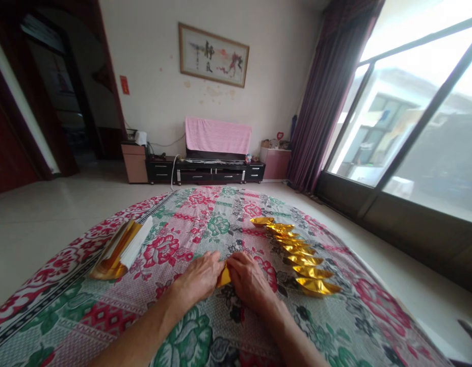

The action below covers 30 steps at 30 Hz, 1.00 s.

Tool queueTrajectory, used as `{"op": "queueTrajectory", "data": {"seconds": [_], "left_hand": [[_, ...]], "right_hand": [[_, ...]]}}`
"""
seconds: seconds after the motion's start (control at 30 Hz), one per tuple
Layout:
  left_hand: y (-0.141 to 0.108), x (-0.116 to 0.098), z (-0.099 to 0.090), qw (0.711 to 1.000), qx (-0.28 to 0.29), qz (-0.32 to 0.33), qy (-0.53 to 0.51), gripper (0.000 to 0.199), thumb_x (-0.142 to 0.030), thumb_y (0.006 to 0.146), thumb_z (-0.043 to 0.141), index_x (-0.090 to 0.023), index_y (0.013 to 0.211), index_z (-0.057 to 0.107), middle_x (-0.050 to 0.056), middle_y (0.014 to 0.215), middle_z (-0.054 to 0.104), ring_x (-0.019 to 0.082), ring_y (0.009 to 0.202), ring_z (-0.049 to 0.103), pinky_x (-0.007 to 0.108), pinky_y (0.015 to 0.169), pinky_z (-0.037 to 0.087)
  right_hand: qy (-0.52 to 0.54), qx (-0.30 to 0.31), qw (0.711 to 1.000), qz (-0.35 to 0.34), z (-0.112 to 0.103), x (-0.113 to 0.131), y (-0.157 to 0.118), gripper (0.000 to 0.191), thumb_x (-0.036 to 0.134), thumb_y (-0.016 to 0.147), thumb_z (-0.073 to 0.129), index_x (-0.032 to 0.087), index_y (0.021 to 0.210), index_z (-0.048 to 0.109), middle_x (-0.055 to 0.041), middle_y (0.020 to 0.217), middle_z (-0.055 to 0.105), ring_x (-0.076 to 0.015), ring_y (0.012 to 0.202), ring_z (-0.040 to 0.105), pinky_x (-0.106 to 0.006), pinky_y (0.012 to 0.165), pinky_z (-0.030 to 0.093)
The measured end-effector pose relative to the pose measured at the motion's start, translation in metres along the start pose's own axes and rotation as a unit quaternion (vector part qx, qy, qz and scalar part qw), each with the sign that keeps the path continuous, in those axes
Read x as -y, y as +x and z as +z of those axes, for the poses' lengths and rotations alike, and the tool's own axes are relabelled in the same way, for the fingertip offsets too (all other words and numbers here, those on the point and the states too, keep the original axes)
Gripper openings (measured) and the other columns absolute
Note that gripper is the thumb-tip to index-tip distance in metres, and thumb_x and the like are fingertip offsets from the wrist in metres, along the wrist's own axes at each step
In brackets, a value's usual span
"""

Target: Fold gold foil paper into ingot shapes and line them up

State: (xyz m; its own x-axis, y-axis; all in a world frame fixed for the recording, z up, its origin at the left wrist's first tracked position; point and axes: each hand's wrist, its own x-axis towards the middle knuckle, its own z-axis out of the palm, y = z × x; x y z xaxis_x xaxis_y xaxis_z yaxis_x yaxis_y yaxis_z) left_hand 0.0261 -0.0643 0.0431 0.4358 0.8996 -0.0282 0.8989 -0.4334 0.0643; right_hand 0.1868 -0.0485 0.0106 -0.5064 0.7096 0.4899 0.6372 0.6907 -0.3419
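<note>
A small piece of gold foil paper [224, 276] lies between my two hands over the middle of the flowered cloth. My left hand [202, 275] grips its left side with the fingers bent round it. On the other side, my right hand [248, 278] is closed on the paper, its fingers curled close to the left ones. To the right runs a slanting row of several folded gold boat shapes [318, 286]. A stack of gold and white paper sheets [121, 250], slightly curled, rests at the left.
The round table [216, 224] wears a red, green and white flowered cloth. Beyond it stand a low black cabinet [213, 173] and a pink cloth [218, 135] over a screen-like shape. Large windows and a purple curtain [320, 97] are at the right.
</note>
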Motion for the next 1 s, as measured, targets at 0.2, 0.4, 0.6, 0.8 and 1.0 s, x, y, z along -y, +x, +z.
{"op": "queueTrajectory", "data": {"seconds": [0.2,0.4,0.6,0.8,1.0], "left_hand": [[-0.002,0.001,-0.002,1.0,-0.007,0.01,0.009,0.041,-0.007,0.079,0.026,-0.02,0.103,0.056,0.008,0.092,0.052,0.02,0.083,0.052,0.031,0.071,0.044],[-0.003,0.013,-0.003,1.0,0.004,0.02,-0.021,0.036,-0.013,0.08,0.031,-0.021,0.1,0.059,0.007,0.09,0.052,0.017,0.078,0.053,0.026,0.067,0.044],[-0.007,0.024,-0.005,0.998,0.018,0.02,-0.061,0.034,-0.018,0.082,0.033,-0.024,0.098,0.061,0.006,0.087,0.054,0.015,0.071,0.053,0.025,0.066,0.043],[-0.011,0.017,-0.006,1.0,0.015,0.013,-0.024,0.035,-0.013,0.079,0.031,-0.021,0.101,0.056,0.008,0.094,0.054,0.019,0.082,0.053,0.028,0.071,0.043],[-0.009,0.01,-0.009,1.0,0.024,-0.007,0.018,0.04,-0.009,0.076,0.029,-0.019,0.102,0.058,0.011,0.096,0.056,0.024,0.085,0.055,0.034,0.07,0.044]], "right_hand": [[0.012,0.012,1.0,-0.009,-0.006,0.0,-0.003,0.022,0.018,0.087,0.04,0.022,0.093,0.06,-0.0046,0.091,0.055,-0.0145,0.084,0.051,-0.027,0.077,0.041],[0.015,0.03,0.999,-0.011,-0.012,0.003,-0.003,0.024,0.02,0.088,0.039,0.023,0.092,0.062,-0.0043,0.092,0.056,-0.0143,0.085,0.051,-0.027,0.077,0.042],[0.009,0.032,0.999,-0.007,-0.009,0.001,-0.005,0.027,0.022,0.089,0.035,0.024,0.1,0.06,-0.0054,0.096,0.055,-0.0154,0.088,0.051,-0.029,0.081,0.041],[-0.009,0.025,1.0,0.006,-0.007,0.002,-0.004,0.027,0.022,0.09,0.035,0.026,0.103,0.058,-0.0044,0.095,0.054,-0.0146,0.085,0.05,-0.028,0.077,0.041],[-0.026,0.037,0.999,0.006,-0.006,0.002,-0.004,0.025,0.023,0.088,0.038,0.026,0.105,0.058,-0.0043,0.097,0.052,-0.0146,0.087,0.048,-0.028,0.078,0.04]]}}
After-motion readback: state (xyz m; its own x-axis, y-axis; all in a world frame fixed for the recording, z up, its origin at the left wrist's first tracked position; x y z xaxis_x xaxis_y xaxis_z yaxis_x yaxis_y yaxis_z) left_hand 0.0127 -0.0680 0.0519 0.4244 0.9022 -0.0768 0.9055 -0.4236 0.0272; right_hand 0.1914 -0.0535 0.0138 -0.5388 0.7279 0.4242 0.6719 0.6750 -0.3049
